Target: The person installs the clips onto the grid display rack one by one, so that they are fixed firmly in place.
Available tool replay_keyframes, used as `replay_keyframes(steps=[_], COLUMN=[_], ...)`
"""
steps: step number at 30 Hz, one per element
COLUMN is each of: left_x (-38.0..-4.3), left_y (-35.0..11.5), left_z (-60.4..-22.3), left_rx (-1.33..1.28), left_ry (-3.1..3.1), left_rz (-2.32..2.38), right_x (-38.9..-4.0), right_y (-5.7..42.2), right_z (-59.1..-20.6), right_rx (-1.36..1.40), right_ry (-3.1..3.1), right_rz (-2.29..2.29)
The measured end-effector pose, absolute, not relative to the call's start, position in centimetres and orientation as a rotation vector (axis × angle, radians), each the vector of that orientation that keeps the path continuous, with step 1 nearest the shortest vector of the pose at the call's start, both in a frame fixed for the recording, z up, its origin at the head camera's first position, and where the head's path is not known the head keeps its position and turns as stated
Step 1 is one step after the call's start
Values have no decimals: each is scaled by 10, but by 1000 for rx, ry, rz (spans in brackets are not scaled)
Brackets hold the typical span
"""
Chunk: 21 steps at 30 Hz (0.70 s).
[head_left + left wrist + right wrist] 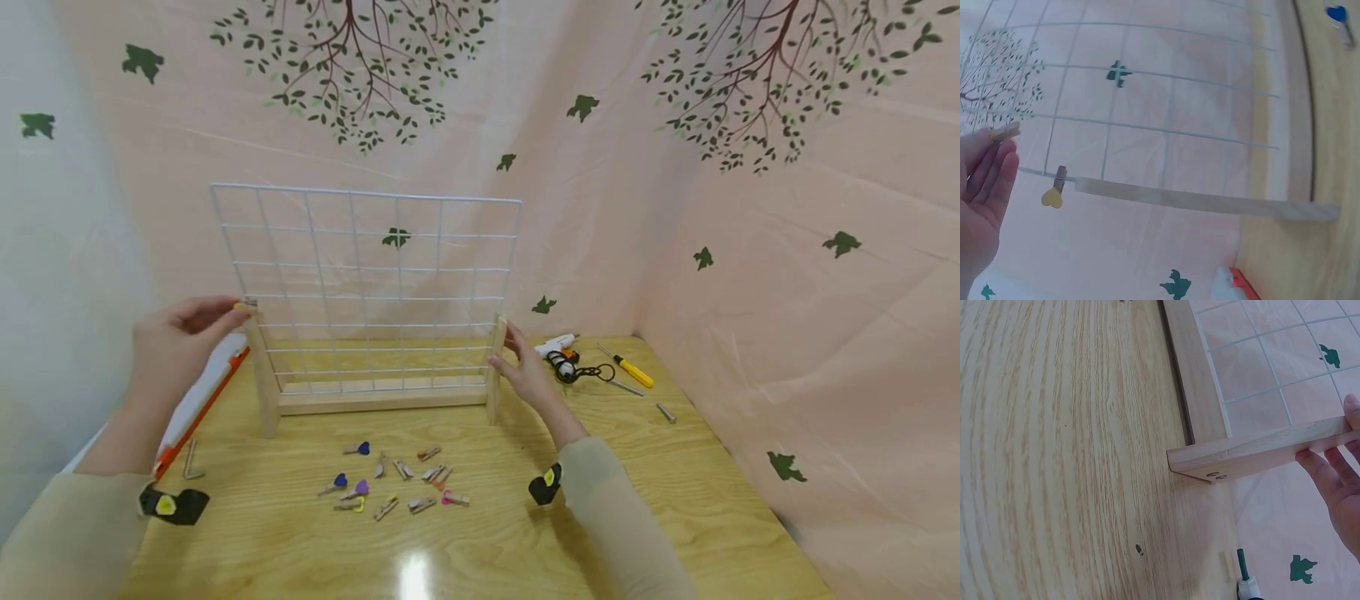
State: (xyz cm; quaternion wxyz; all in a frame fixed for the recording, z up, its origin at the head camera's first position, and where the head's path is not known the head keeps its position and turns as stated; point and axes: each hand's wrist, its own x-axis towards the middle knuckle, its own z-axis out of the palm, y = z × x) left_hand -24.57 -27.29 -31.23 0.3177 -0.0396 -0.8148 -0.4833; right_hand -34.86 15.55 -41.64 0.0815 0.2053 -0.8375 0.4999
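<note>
A white wire grid [356,268] stands upright in a wooden frame with two side posts. In the left wrist view my left hand [985,194] pinches a small wooden clothespin [1005,133] between thumb and fingers. Close to it, a clothespin with a yellow heart [1052,197] is clipped on the grid's edge wire, just above the left post [1166,195]. The head view puts my left hand [176,343] at that post's top. My right hand [528,377] grips the upper part of the right post [1266,449], thumb on the front side and fingers on the outer side.
Several clothespins [422,505] with coloured shapes lie before the frame. An L-shaped hex key [191,461] and an orange-edged white item [204,400] are at left. At right lie a glue gun [557,345] with black cord, a yellow screwdriver [634,372] and a bolt [666,413].
</note>
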Motion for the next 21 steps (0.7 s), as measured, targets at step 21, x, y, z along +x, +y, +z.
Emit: replay_keyframes(steps=[21], left_x=[-289], left_y=[-274], left_z=[-305], left_rx=[327], left_ry=[-1292], left_rz=[-2021], right_x=[-350], right_y=[156], right_z=[-417], right_rx=[617], right_ry=[-2488], right_rz=[1507])
